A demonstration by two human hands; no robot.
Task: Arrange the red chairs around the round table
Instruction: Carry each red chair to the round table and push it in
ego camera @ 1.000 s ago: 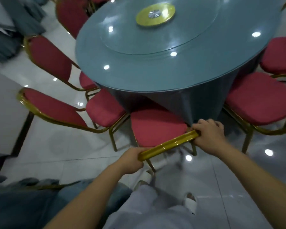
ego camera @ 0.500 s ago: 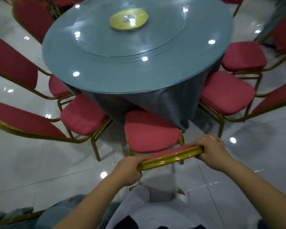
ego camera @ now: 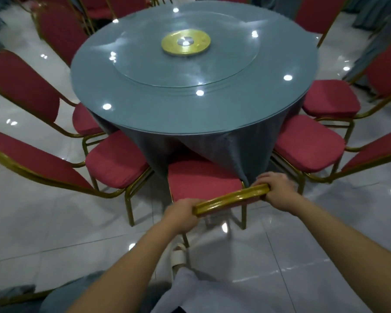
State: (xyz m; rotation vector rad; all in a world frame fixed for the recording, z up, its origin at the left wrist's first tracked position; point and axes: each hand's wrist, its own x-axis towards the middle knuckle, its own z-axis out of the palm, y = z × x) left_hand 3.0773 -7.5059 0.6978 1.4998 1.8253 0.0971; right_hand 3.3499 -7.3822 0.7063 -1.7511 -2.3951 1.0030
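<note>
Head view: my left grip (ego camera: pixel 178 213) and right grip (ego camera: pixel 278 190) wrap the glossy gold top rail (ego camera: pixel 230 198) of a red banquet chair (ego camera: pixel 201 179), seat partly under the round worktop (ego camera: pixel 145 98); frame looks rigid, light, best held at both rail ends.

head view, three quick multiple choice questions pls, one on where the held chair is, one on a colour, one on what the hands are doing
1. Where does the held chair stand?
A. on the tabletop
B. at the round table's near side, seat against the tablecloth
C. stacked on another chair

2. What colour is the disc at the table's centre?
A. gold
B. red
C. white

3. What grips the chair's back rail?
A. one hand only
B. neither hand
C. both hands

Answers:
1 B, its seat meets the hanging cloth.
2 A, the disc shines gold.
3 C, the left hand and right hand curl round the rail's two ends.
</note>
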